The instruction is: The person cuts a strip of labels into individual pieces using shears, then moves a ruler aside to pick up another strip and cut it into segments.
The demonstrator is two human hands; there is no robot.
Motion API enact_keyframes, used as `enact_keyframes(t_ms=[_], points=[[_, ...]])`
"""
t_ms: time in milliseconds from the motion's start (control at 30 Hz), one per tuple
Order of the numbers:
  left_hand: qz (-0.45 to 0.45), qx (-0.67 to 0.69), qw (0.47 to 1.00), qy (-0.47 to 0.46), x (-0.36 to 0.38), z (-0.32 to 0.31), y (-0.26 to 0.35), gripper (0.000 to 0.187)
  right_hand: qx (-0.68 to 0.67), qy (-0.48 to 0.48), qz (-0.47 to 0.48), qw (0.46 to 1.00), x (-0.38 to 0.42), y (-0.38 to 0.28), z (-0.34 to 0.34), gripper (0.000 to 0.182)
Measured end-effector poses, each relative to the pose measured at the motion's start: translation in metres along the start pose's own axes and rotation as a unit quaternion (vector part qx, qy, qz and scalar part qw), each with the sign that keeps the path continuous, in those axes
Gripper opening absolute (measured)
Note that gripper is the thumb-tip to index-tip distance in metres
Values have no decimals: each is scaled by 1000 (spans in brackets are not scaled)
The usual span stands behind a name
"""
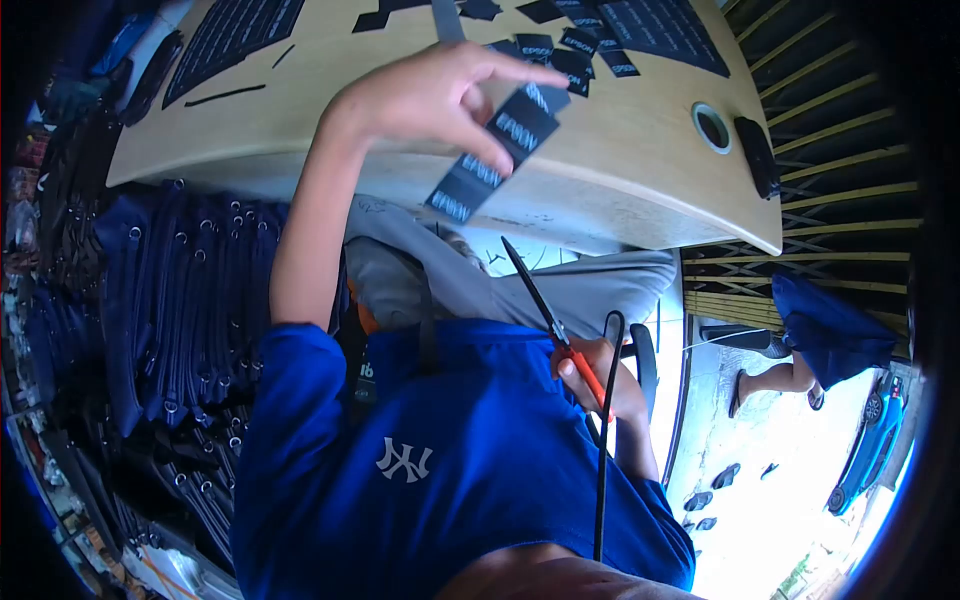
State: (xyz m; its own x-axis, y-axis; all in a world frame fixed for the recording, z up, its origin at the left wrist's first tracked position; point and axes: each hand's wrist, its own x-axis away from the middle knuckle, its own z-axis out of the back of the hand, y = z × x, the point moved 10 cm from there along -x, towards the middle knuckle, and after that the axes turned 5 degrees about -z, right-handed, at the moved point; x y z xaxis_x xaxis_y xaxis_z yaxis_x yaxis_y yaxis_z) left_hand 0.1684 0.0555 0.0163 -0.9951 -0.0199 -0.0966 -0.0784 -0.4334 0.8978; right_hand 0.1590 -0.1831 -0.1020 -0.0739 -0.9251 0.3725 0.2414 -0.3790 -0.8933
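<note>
Two bare hands work apart from each other. The left hand [430,95], slightly blurred, is raised over the front edge of a pale wood-toned table [330,125] and pinches a short dark strip of labels printed "EPSON" in pale letters [522,126] between its thumb and fingers. The strip slants, its lower end hanging past the table edge, above the grey trousers [580,285].

The right hand [628,390], lower and near the blue shirt [480,420], has its fingers wrapped round the orange-red handles of a pair of dark-bladed scissors [560,335]. The blades point up toward the table, clear of the strip; whether they are fully closed, I cannot tell. A thin black looped cord [603,480] passes in front of the handles.

On the table, loose dark "EPSON" labels [624,65] lie scattered beyond the left hand, beside a large dark printed sheet [668,35]. A white-rimmed round ring [696,122] sits near the right end, just beside an elongated black object [756,160].
</note>
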Motion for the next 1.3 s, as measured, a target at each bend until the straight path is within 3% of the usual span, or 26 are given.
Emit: enact_keyframes(t_ms=[33, 100, 167, 233, 367, 400, 433, 500, 567, 667, 833, 1000, 1100, 1133, 1233, 1300], points=[[67, -85, 994, -14, -12, 12, -10, 83, -4, 3, 0, 1000, 0, -1, 0, 49], [-15, -113, 993, 22, -35, 30, -2, 84, -23, 13, -7, 1000, 2, -2, 2, 48], [-54, -160, 985, 34, -40, 42, 3, 87, -22, 72, 50, 996, 4, -9, 8, 49], [32, -131, 990, 51, -32, 56, -10, 90, -40, 63, 50, 996, 2, -6, 9, 54], [-63, -81, 979, 179, 6, 58, 13, 93, -159, 75, 83, 981, -8, -12, 4, 69], [-113, 5, 979, 170, 16, 42, 26, 91, -181, 88, 103, 974, -12, -19, 5, 69], [-107, 3, 980, 168, 26, 28, 32, 91, -203, 101, 121, 966, -15, -24, 8, 69], [-46, 56, 987, 146, 42, -4, 30, 88, -205, 90, 160, 961, -30, -40, 12, 61], [-6, 57, 988, 141, 51, -28, 33, 85, -194, 155, 198, 948, -40, -55, 20, 40], [16, 59, 988, 140, 60, -43, 32, 85, -296, 167, 176, 924, -50, -75, 24, 14], [6, 88, 980, 177, 71, -46, 27, 79, -328, 157, 155, 919, -57, -76, 22, 13], [-63, 145, 944, 289, 90, -40, 32, 64, -268, 233, 172, 919, -57, -83, 31, 11], [-85, 103, 957, 257, 100, -51, 31, 54, -285, 248, 180, 908, -59, -88, 31, 10], [-85, 89, 957, 261, 100, -51, 34, 46, -286, 246, 180, 909, -59, -87, 30, 10], [-41, 93, 961, 256, 100, -52, 28, 49, -286, 207, 190, 916, -62, -84, 25, 18], [-25, 71, 970, 233, 102, -50, 24, 53, -266, 148, 240, 922, -58, -89, 19, 45]])
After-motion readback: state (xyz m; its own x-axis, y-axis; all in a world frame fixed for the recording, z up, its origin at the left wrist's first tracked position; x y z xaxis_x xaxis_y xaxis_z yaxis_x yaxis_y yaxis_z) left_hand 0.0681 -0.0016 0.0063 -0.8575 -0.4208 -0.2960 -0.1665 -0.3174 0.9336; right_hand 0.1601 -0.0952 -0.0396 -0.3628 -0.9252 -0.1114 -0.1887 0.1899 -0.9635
